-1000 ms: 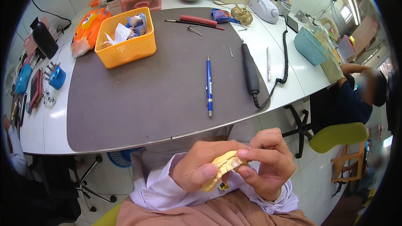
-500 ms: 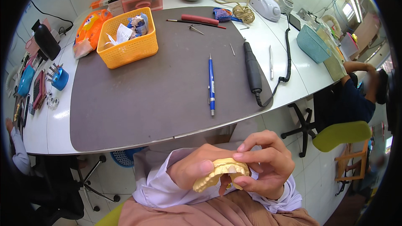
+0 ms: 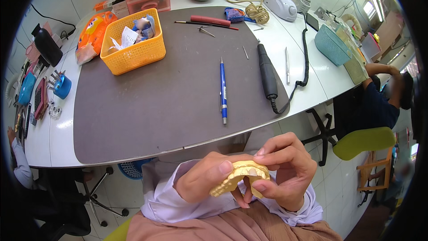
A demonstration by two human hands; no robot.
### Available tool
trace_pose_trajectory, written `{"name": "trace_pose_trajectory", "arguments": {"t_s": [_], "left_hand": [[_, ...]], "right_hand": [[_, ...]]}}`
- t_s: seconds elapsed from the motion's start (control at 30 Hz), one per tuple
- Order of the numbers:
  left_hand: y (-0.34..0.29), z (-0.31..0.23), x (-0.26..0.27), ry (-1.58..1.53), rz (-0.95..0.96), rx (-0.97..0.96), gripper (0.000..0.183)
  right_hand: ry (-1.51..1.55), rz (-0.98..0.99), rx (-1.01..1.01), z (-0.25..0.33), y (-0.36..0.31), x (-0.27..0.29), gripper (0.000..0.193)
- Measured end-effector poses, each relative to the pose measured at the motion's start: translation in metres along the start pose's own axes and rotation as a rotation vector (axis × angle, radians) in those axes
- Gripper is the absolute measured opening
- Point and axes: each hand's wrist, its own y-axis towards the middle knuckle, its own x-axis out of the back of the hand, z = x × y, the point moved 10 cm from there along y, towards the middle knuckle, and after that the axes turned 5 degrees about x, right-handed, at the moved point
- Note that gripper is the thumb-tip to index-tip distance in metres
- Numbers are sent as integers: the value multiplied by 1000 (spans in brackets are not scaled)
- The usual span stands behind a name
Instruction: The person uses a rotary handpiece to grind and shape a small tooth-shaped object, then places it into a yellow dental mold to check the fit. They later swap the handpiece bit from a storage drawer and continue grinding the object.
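Observation:
A yellow plaster dental cast point(image 3: 232, 181), arch-shaped with a row of teeth, is held over my lap, below the table's front edge. My left hand point(image 3: 198, 176) is closed round its left side, the thumb on top and fingertips showing beneath the arch. My right hand point(image 3: 292, 169) pinches the cast's right side, index finger on the upper edge and thumb by the teeth. One front tooth looks paler and greyer than the rest. On the mat beyond lie a blue mechanical pencil point(image 3: 223, 91) and a black handpiece point(image 3: 267, 73) with a coiled cord.
A grey-brown mat point(image 3: 147, 111) covers the table's middle. Around it are a yellow basket point(image 3: 133, 60), a metal instrument point(image 3: 287, 66), a red-handled brush point(image 3: 207, 25), a blue bur holder point(image 3: 62, 87) and a teal basket point(image 3: 332, 47). Another person point(image 3: 372, 105) sits at the right.
Both hands have shifted the cast slightly upward and turned it a little. My right thumb has moved up along the teeth. The things on the table have not been moved.

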Motion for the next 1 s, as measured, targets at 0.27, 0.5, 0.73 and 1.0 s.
{"name": "trace_pose_trajectory", "arguments": {"t_s": [0.27,0.5,0.73,1.0], "left_hand": [[0,1,-2,-9,36,-45,67],[-2,-5,2,173,-41,-112,67],[-9,-22,-4,525,8,-346,56],[-14,-22,-9,540,164,-441,57]], "right_hand": [[0,21,26,2,0,-2,33],[8,38,31,0,-2,-4,32],[29,77,137,7,-2,-9,32],[70,123,213,15,-2,-16,34]]}}
